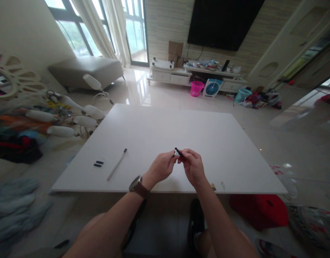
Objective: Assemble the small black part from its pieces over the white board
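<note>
My left hand [161, 167] is closed, its thumb and fingertips pinching the silver side of a small black-and-silver piece [177, 152]. From the other side my right hand [192, 165] grips the black part with its fingertips. The two hands nearly meet above the near half of a white table [165, 134]. What kind of piece it is, I cannot make out, since the fingers cover much of it. To the left lies a thin pale stick with a black tip [117, 165]. Beyond it are two short black strips [98, 164], side by side.
By my right forearm, near the table's front edge, lie a small yellowish-dark scrap [213, 186] and a small clear bit [223, 185]. A white-shaded lamp [85, 121] stands against the left side. Below the right front edge sits a red stool-like object [258, 211].
</note>
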`<state>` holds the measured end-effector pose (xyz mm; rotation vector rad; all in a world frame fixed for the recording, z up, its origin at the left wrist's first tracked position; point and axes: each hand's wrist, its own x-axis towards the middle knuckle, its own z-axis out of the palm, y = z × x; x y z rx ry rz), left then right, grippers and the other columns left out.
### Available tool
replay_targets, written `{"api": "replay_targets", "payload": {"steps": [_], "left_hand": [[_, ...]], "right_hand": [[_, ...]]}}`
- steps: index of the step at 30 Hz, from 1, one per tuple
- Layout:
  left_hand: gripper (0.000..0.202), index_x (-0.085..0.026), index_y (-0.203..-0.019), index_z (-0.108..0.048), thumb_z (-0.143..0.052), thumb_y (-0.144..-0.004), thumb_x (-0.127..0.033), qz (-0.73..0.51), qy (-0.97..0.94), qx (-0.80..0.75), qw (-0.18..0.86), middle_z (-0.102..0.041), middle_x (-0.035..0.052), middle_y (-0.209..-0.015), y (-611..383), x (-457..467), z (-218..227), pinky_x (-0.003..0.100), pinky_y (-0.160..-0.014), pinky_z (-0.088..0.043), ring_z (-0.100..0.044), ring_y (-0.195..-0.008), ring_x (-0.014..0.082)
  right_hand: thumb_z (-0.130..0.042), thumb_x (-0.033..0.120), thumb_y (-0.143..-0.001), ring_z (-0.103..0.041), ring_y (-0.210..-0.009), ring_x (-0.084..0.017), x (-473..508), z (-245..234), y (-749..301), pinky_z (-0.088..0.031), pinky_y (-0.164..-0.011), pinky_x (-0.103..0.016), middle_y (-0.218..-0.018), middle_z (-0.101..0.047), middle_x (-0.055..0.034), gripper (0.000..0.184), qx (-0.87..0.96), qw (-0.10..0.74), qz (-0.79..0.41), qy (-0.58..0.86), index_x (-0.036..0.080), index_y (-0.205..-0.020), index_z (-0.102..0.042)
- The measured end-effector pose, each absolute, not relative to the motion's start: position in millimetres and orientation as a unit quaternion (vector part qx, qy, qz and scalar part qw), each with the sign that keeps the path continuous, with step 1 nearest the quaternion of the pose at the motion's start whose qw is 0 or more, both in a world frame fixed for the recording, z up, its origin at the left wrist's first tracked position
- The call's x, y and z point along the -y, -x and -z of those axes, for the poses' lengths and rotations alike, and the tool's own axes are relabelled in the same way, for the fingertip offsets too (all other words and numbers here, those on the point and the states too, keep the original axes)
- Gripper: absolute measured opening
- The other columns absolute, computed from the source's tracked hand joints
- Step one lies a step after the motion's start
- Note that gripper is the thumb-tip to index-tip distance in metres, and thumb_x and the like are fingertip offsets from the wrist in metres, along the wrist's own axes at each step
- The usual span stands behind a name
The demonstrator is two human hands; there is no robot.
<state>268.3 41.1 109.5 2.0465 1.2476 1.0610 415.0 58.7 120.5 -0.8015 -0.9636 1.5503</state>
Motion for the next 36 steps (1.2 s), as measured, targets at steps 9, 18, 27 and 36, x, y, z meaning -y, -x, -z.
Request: {"api": "replay_targets", "payload": {"steps": [9, 18, 27, 36], "left_hand": [[0.022, -0.019, -0.088, -0.054, -0.037, -0.101, -0.025, -0.397, -0.739, -0.48, 0.256, -0.063, 0.0044, -0.079, -269, -42, -104, 0.029, -0.068, -0.039, -0.057, -0.069, 0.0169], [0.023, -0.02, -0.085, -0.052, -0.037, -0.101, -0.024, -0.39, -0.749, -0.466, 0.264, -0.061, 0.0032, -0.077, -268, -36, -103, 0.028, -0.066, -0.038, -0.053, -0.067, 0.0162], [0.022, -0.019, -0.083, -0.052, -0.038, -0.1, -0.023, -0.382, -0.758, -0.451, 0.276, -0.059, 0.001, -0.072, -267, -39, -101, 0.027, -0.064, -0.035, -0.05, -0.062, 0.014], [0.026, -0.018, -0.085, -0.054, -0.036, -0.102, -0.024, -0.376, -0.743, -0.457, 0.312, -0.061, 0.0011, -0.075, -264, -45, -99, 0.027, -0.066, -0.036, -0.052, -0.066, 0.0137]], "right_hand": [[-0.069, 0.029, -0.081, -0.052, -0.064, -0.013, -59, -113, -413, -0.042, -0.067, -0.028, -0.068, -0.063, -0.0013, 0.013, 0.446, 0.545, -0.622, 0.342, 0.018, -0.075, -0.075], [-0.067, 0.031, -0.085, -0.056, -0.067, -0.015, -56, -106, -418, -0.046, -0.074, -0.03, -0.067, -0.063, -0.0019, 0.024, 0.518, 0.528, -0.573, 0.354, 0.019, -0.064, -0.068], [-0.067, 0.026, -0.085, -0.054, -0.065, -0.014, -60, -103, -420, -0.044, -0.07, -0.029, -0.067, -0.06, -0.0006, 0.023, 0.509, 0.522, -0.597, 0.335, 0.018, -0.064, -0.067], [-0.067, 0.032, -0.085, -0.056, -0.063, -0.014, -68, -103, -419, -0.045, -0.068, -0.028, -0.064, -0.063, -0.001, 0.024, 0.55, 0.488, -0.563, 0.378, 0.017, -0.065, -0.068]]}}
